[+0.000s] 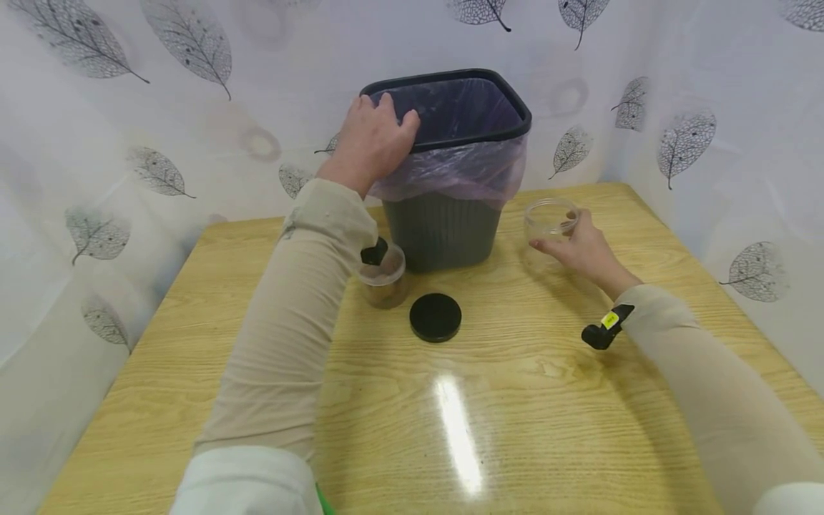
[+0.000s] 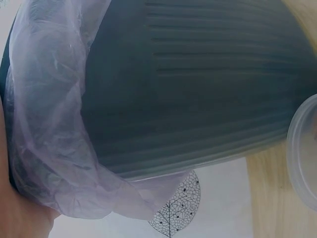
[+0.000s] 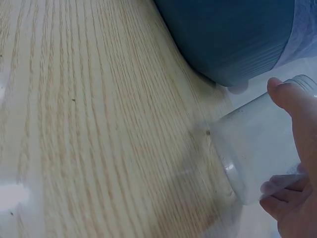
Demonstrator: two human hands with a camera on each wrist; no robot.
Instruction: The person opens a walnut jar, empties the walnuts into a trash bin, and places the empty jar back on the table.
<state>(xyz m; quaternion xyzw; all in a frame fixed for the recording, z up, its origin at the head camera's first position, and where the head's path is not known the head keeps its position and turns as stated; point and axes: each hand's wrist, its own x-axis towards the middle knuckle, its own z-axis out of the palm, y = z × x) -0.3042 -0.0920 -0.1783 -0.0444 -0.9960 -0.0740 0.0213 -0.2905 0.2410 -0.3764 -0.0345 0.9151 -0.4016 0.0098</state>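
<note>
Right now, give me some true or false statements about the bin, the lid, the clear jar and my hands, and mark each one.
1. Your right hand grips a clear jar. True.
2. A round black lid lies on the wood-grain table, in front of the waste bin. True.
3. That lid covers the gripped jar. False: it lies apart, and the jar's top is open.
4. Your left hand touches the bin's rim. True.
5. The bin has no liner. False: a translucent plastic liner is folded out over its rim.

Clear upright jar (image 3: 260,141) beside lined bin (image 1: 444,227)
</note>
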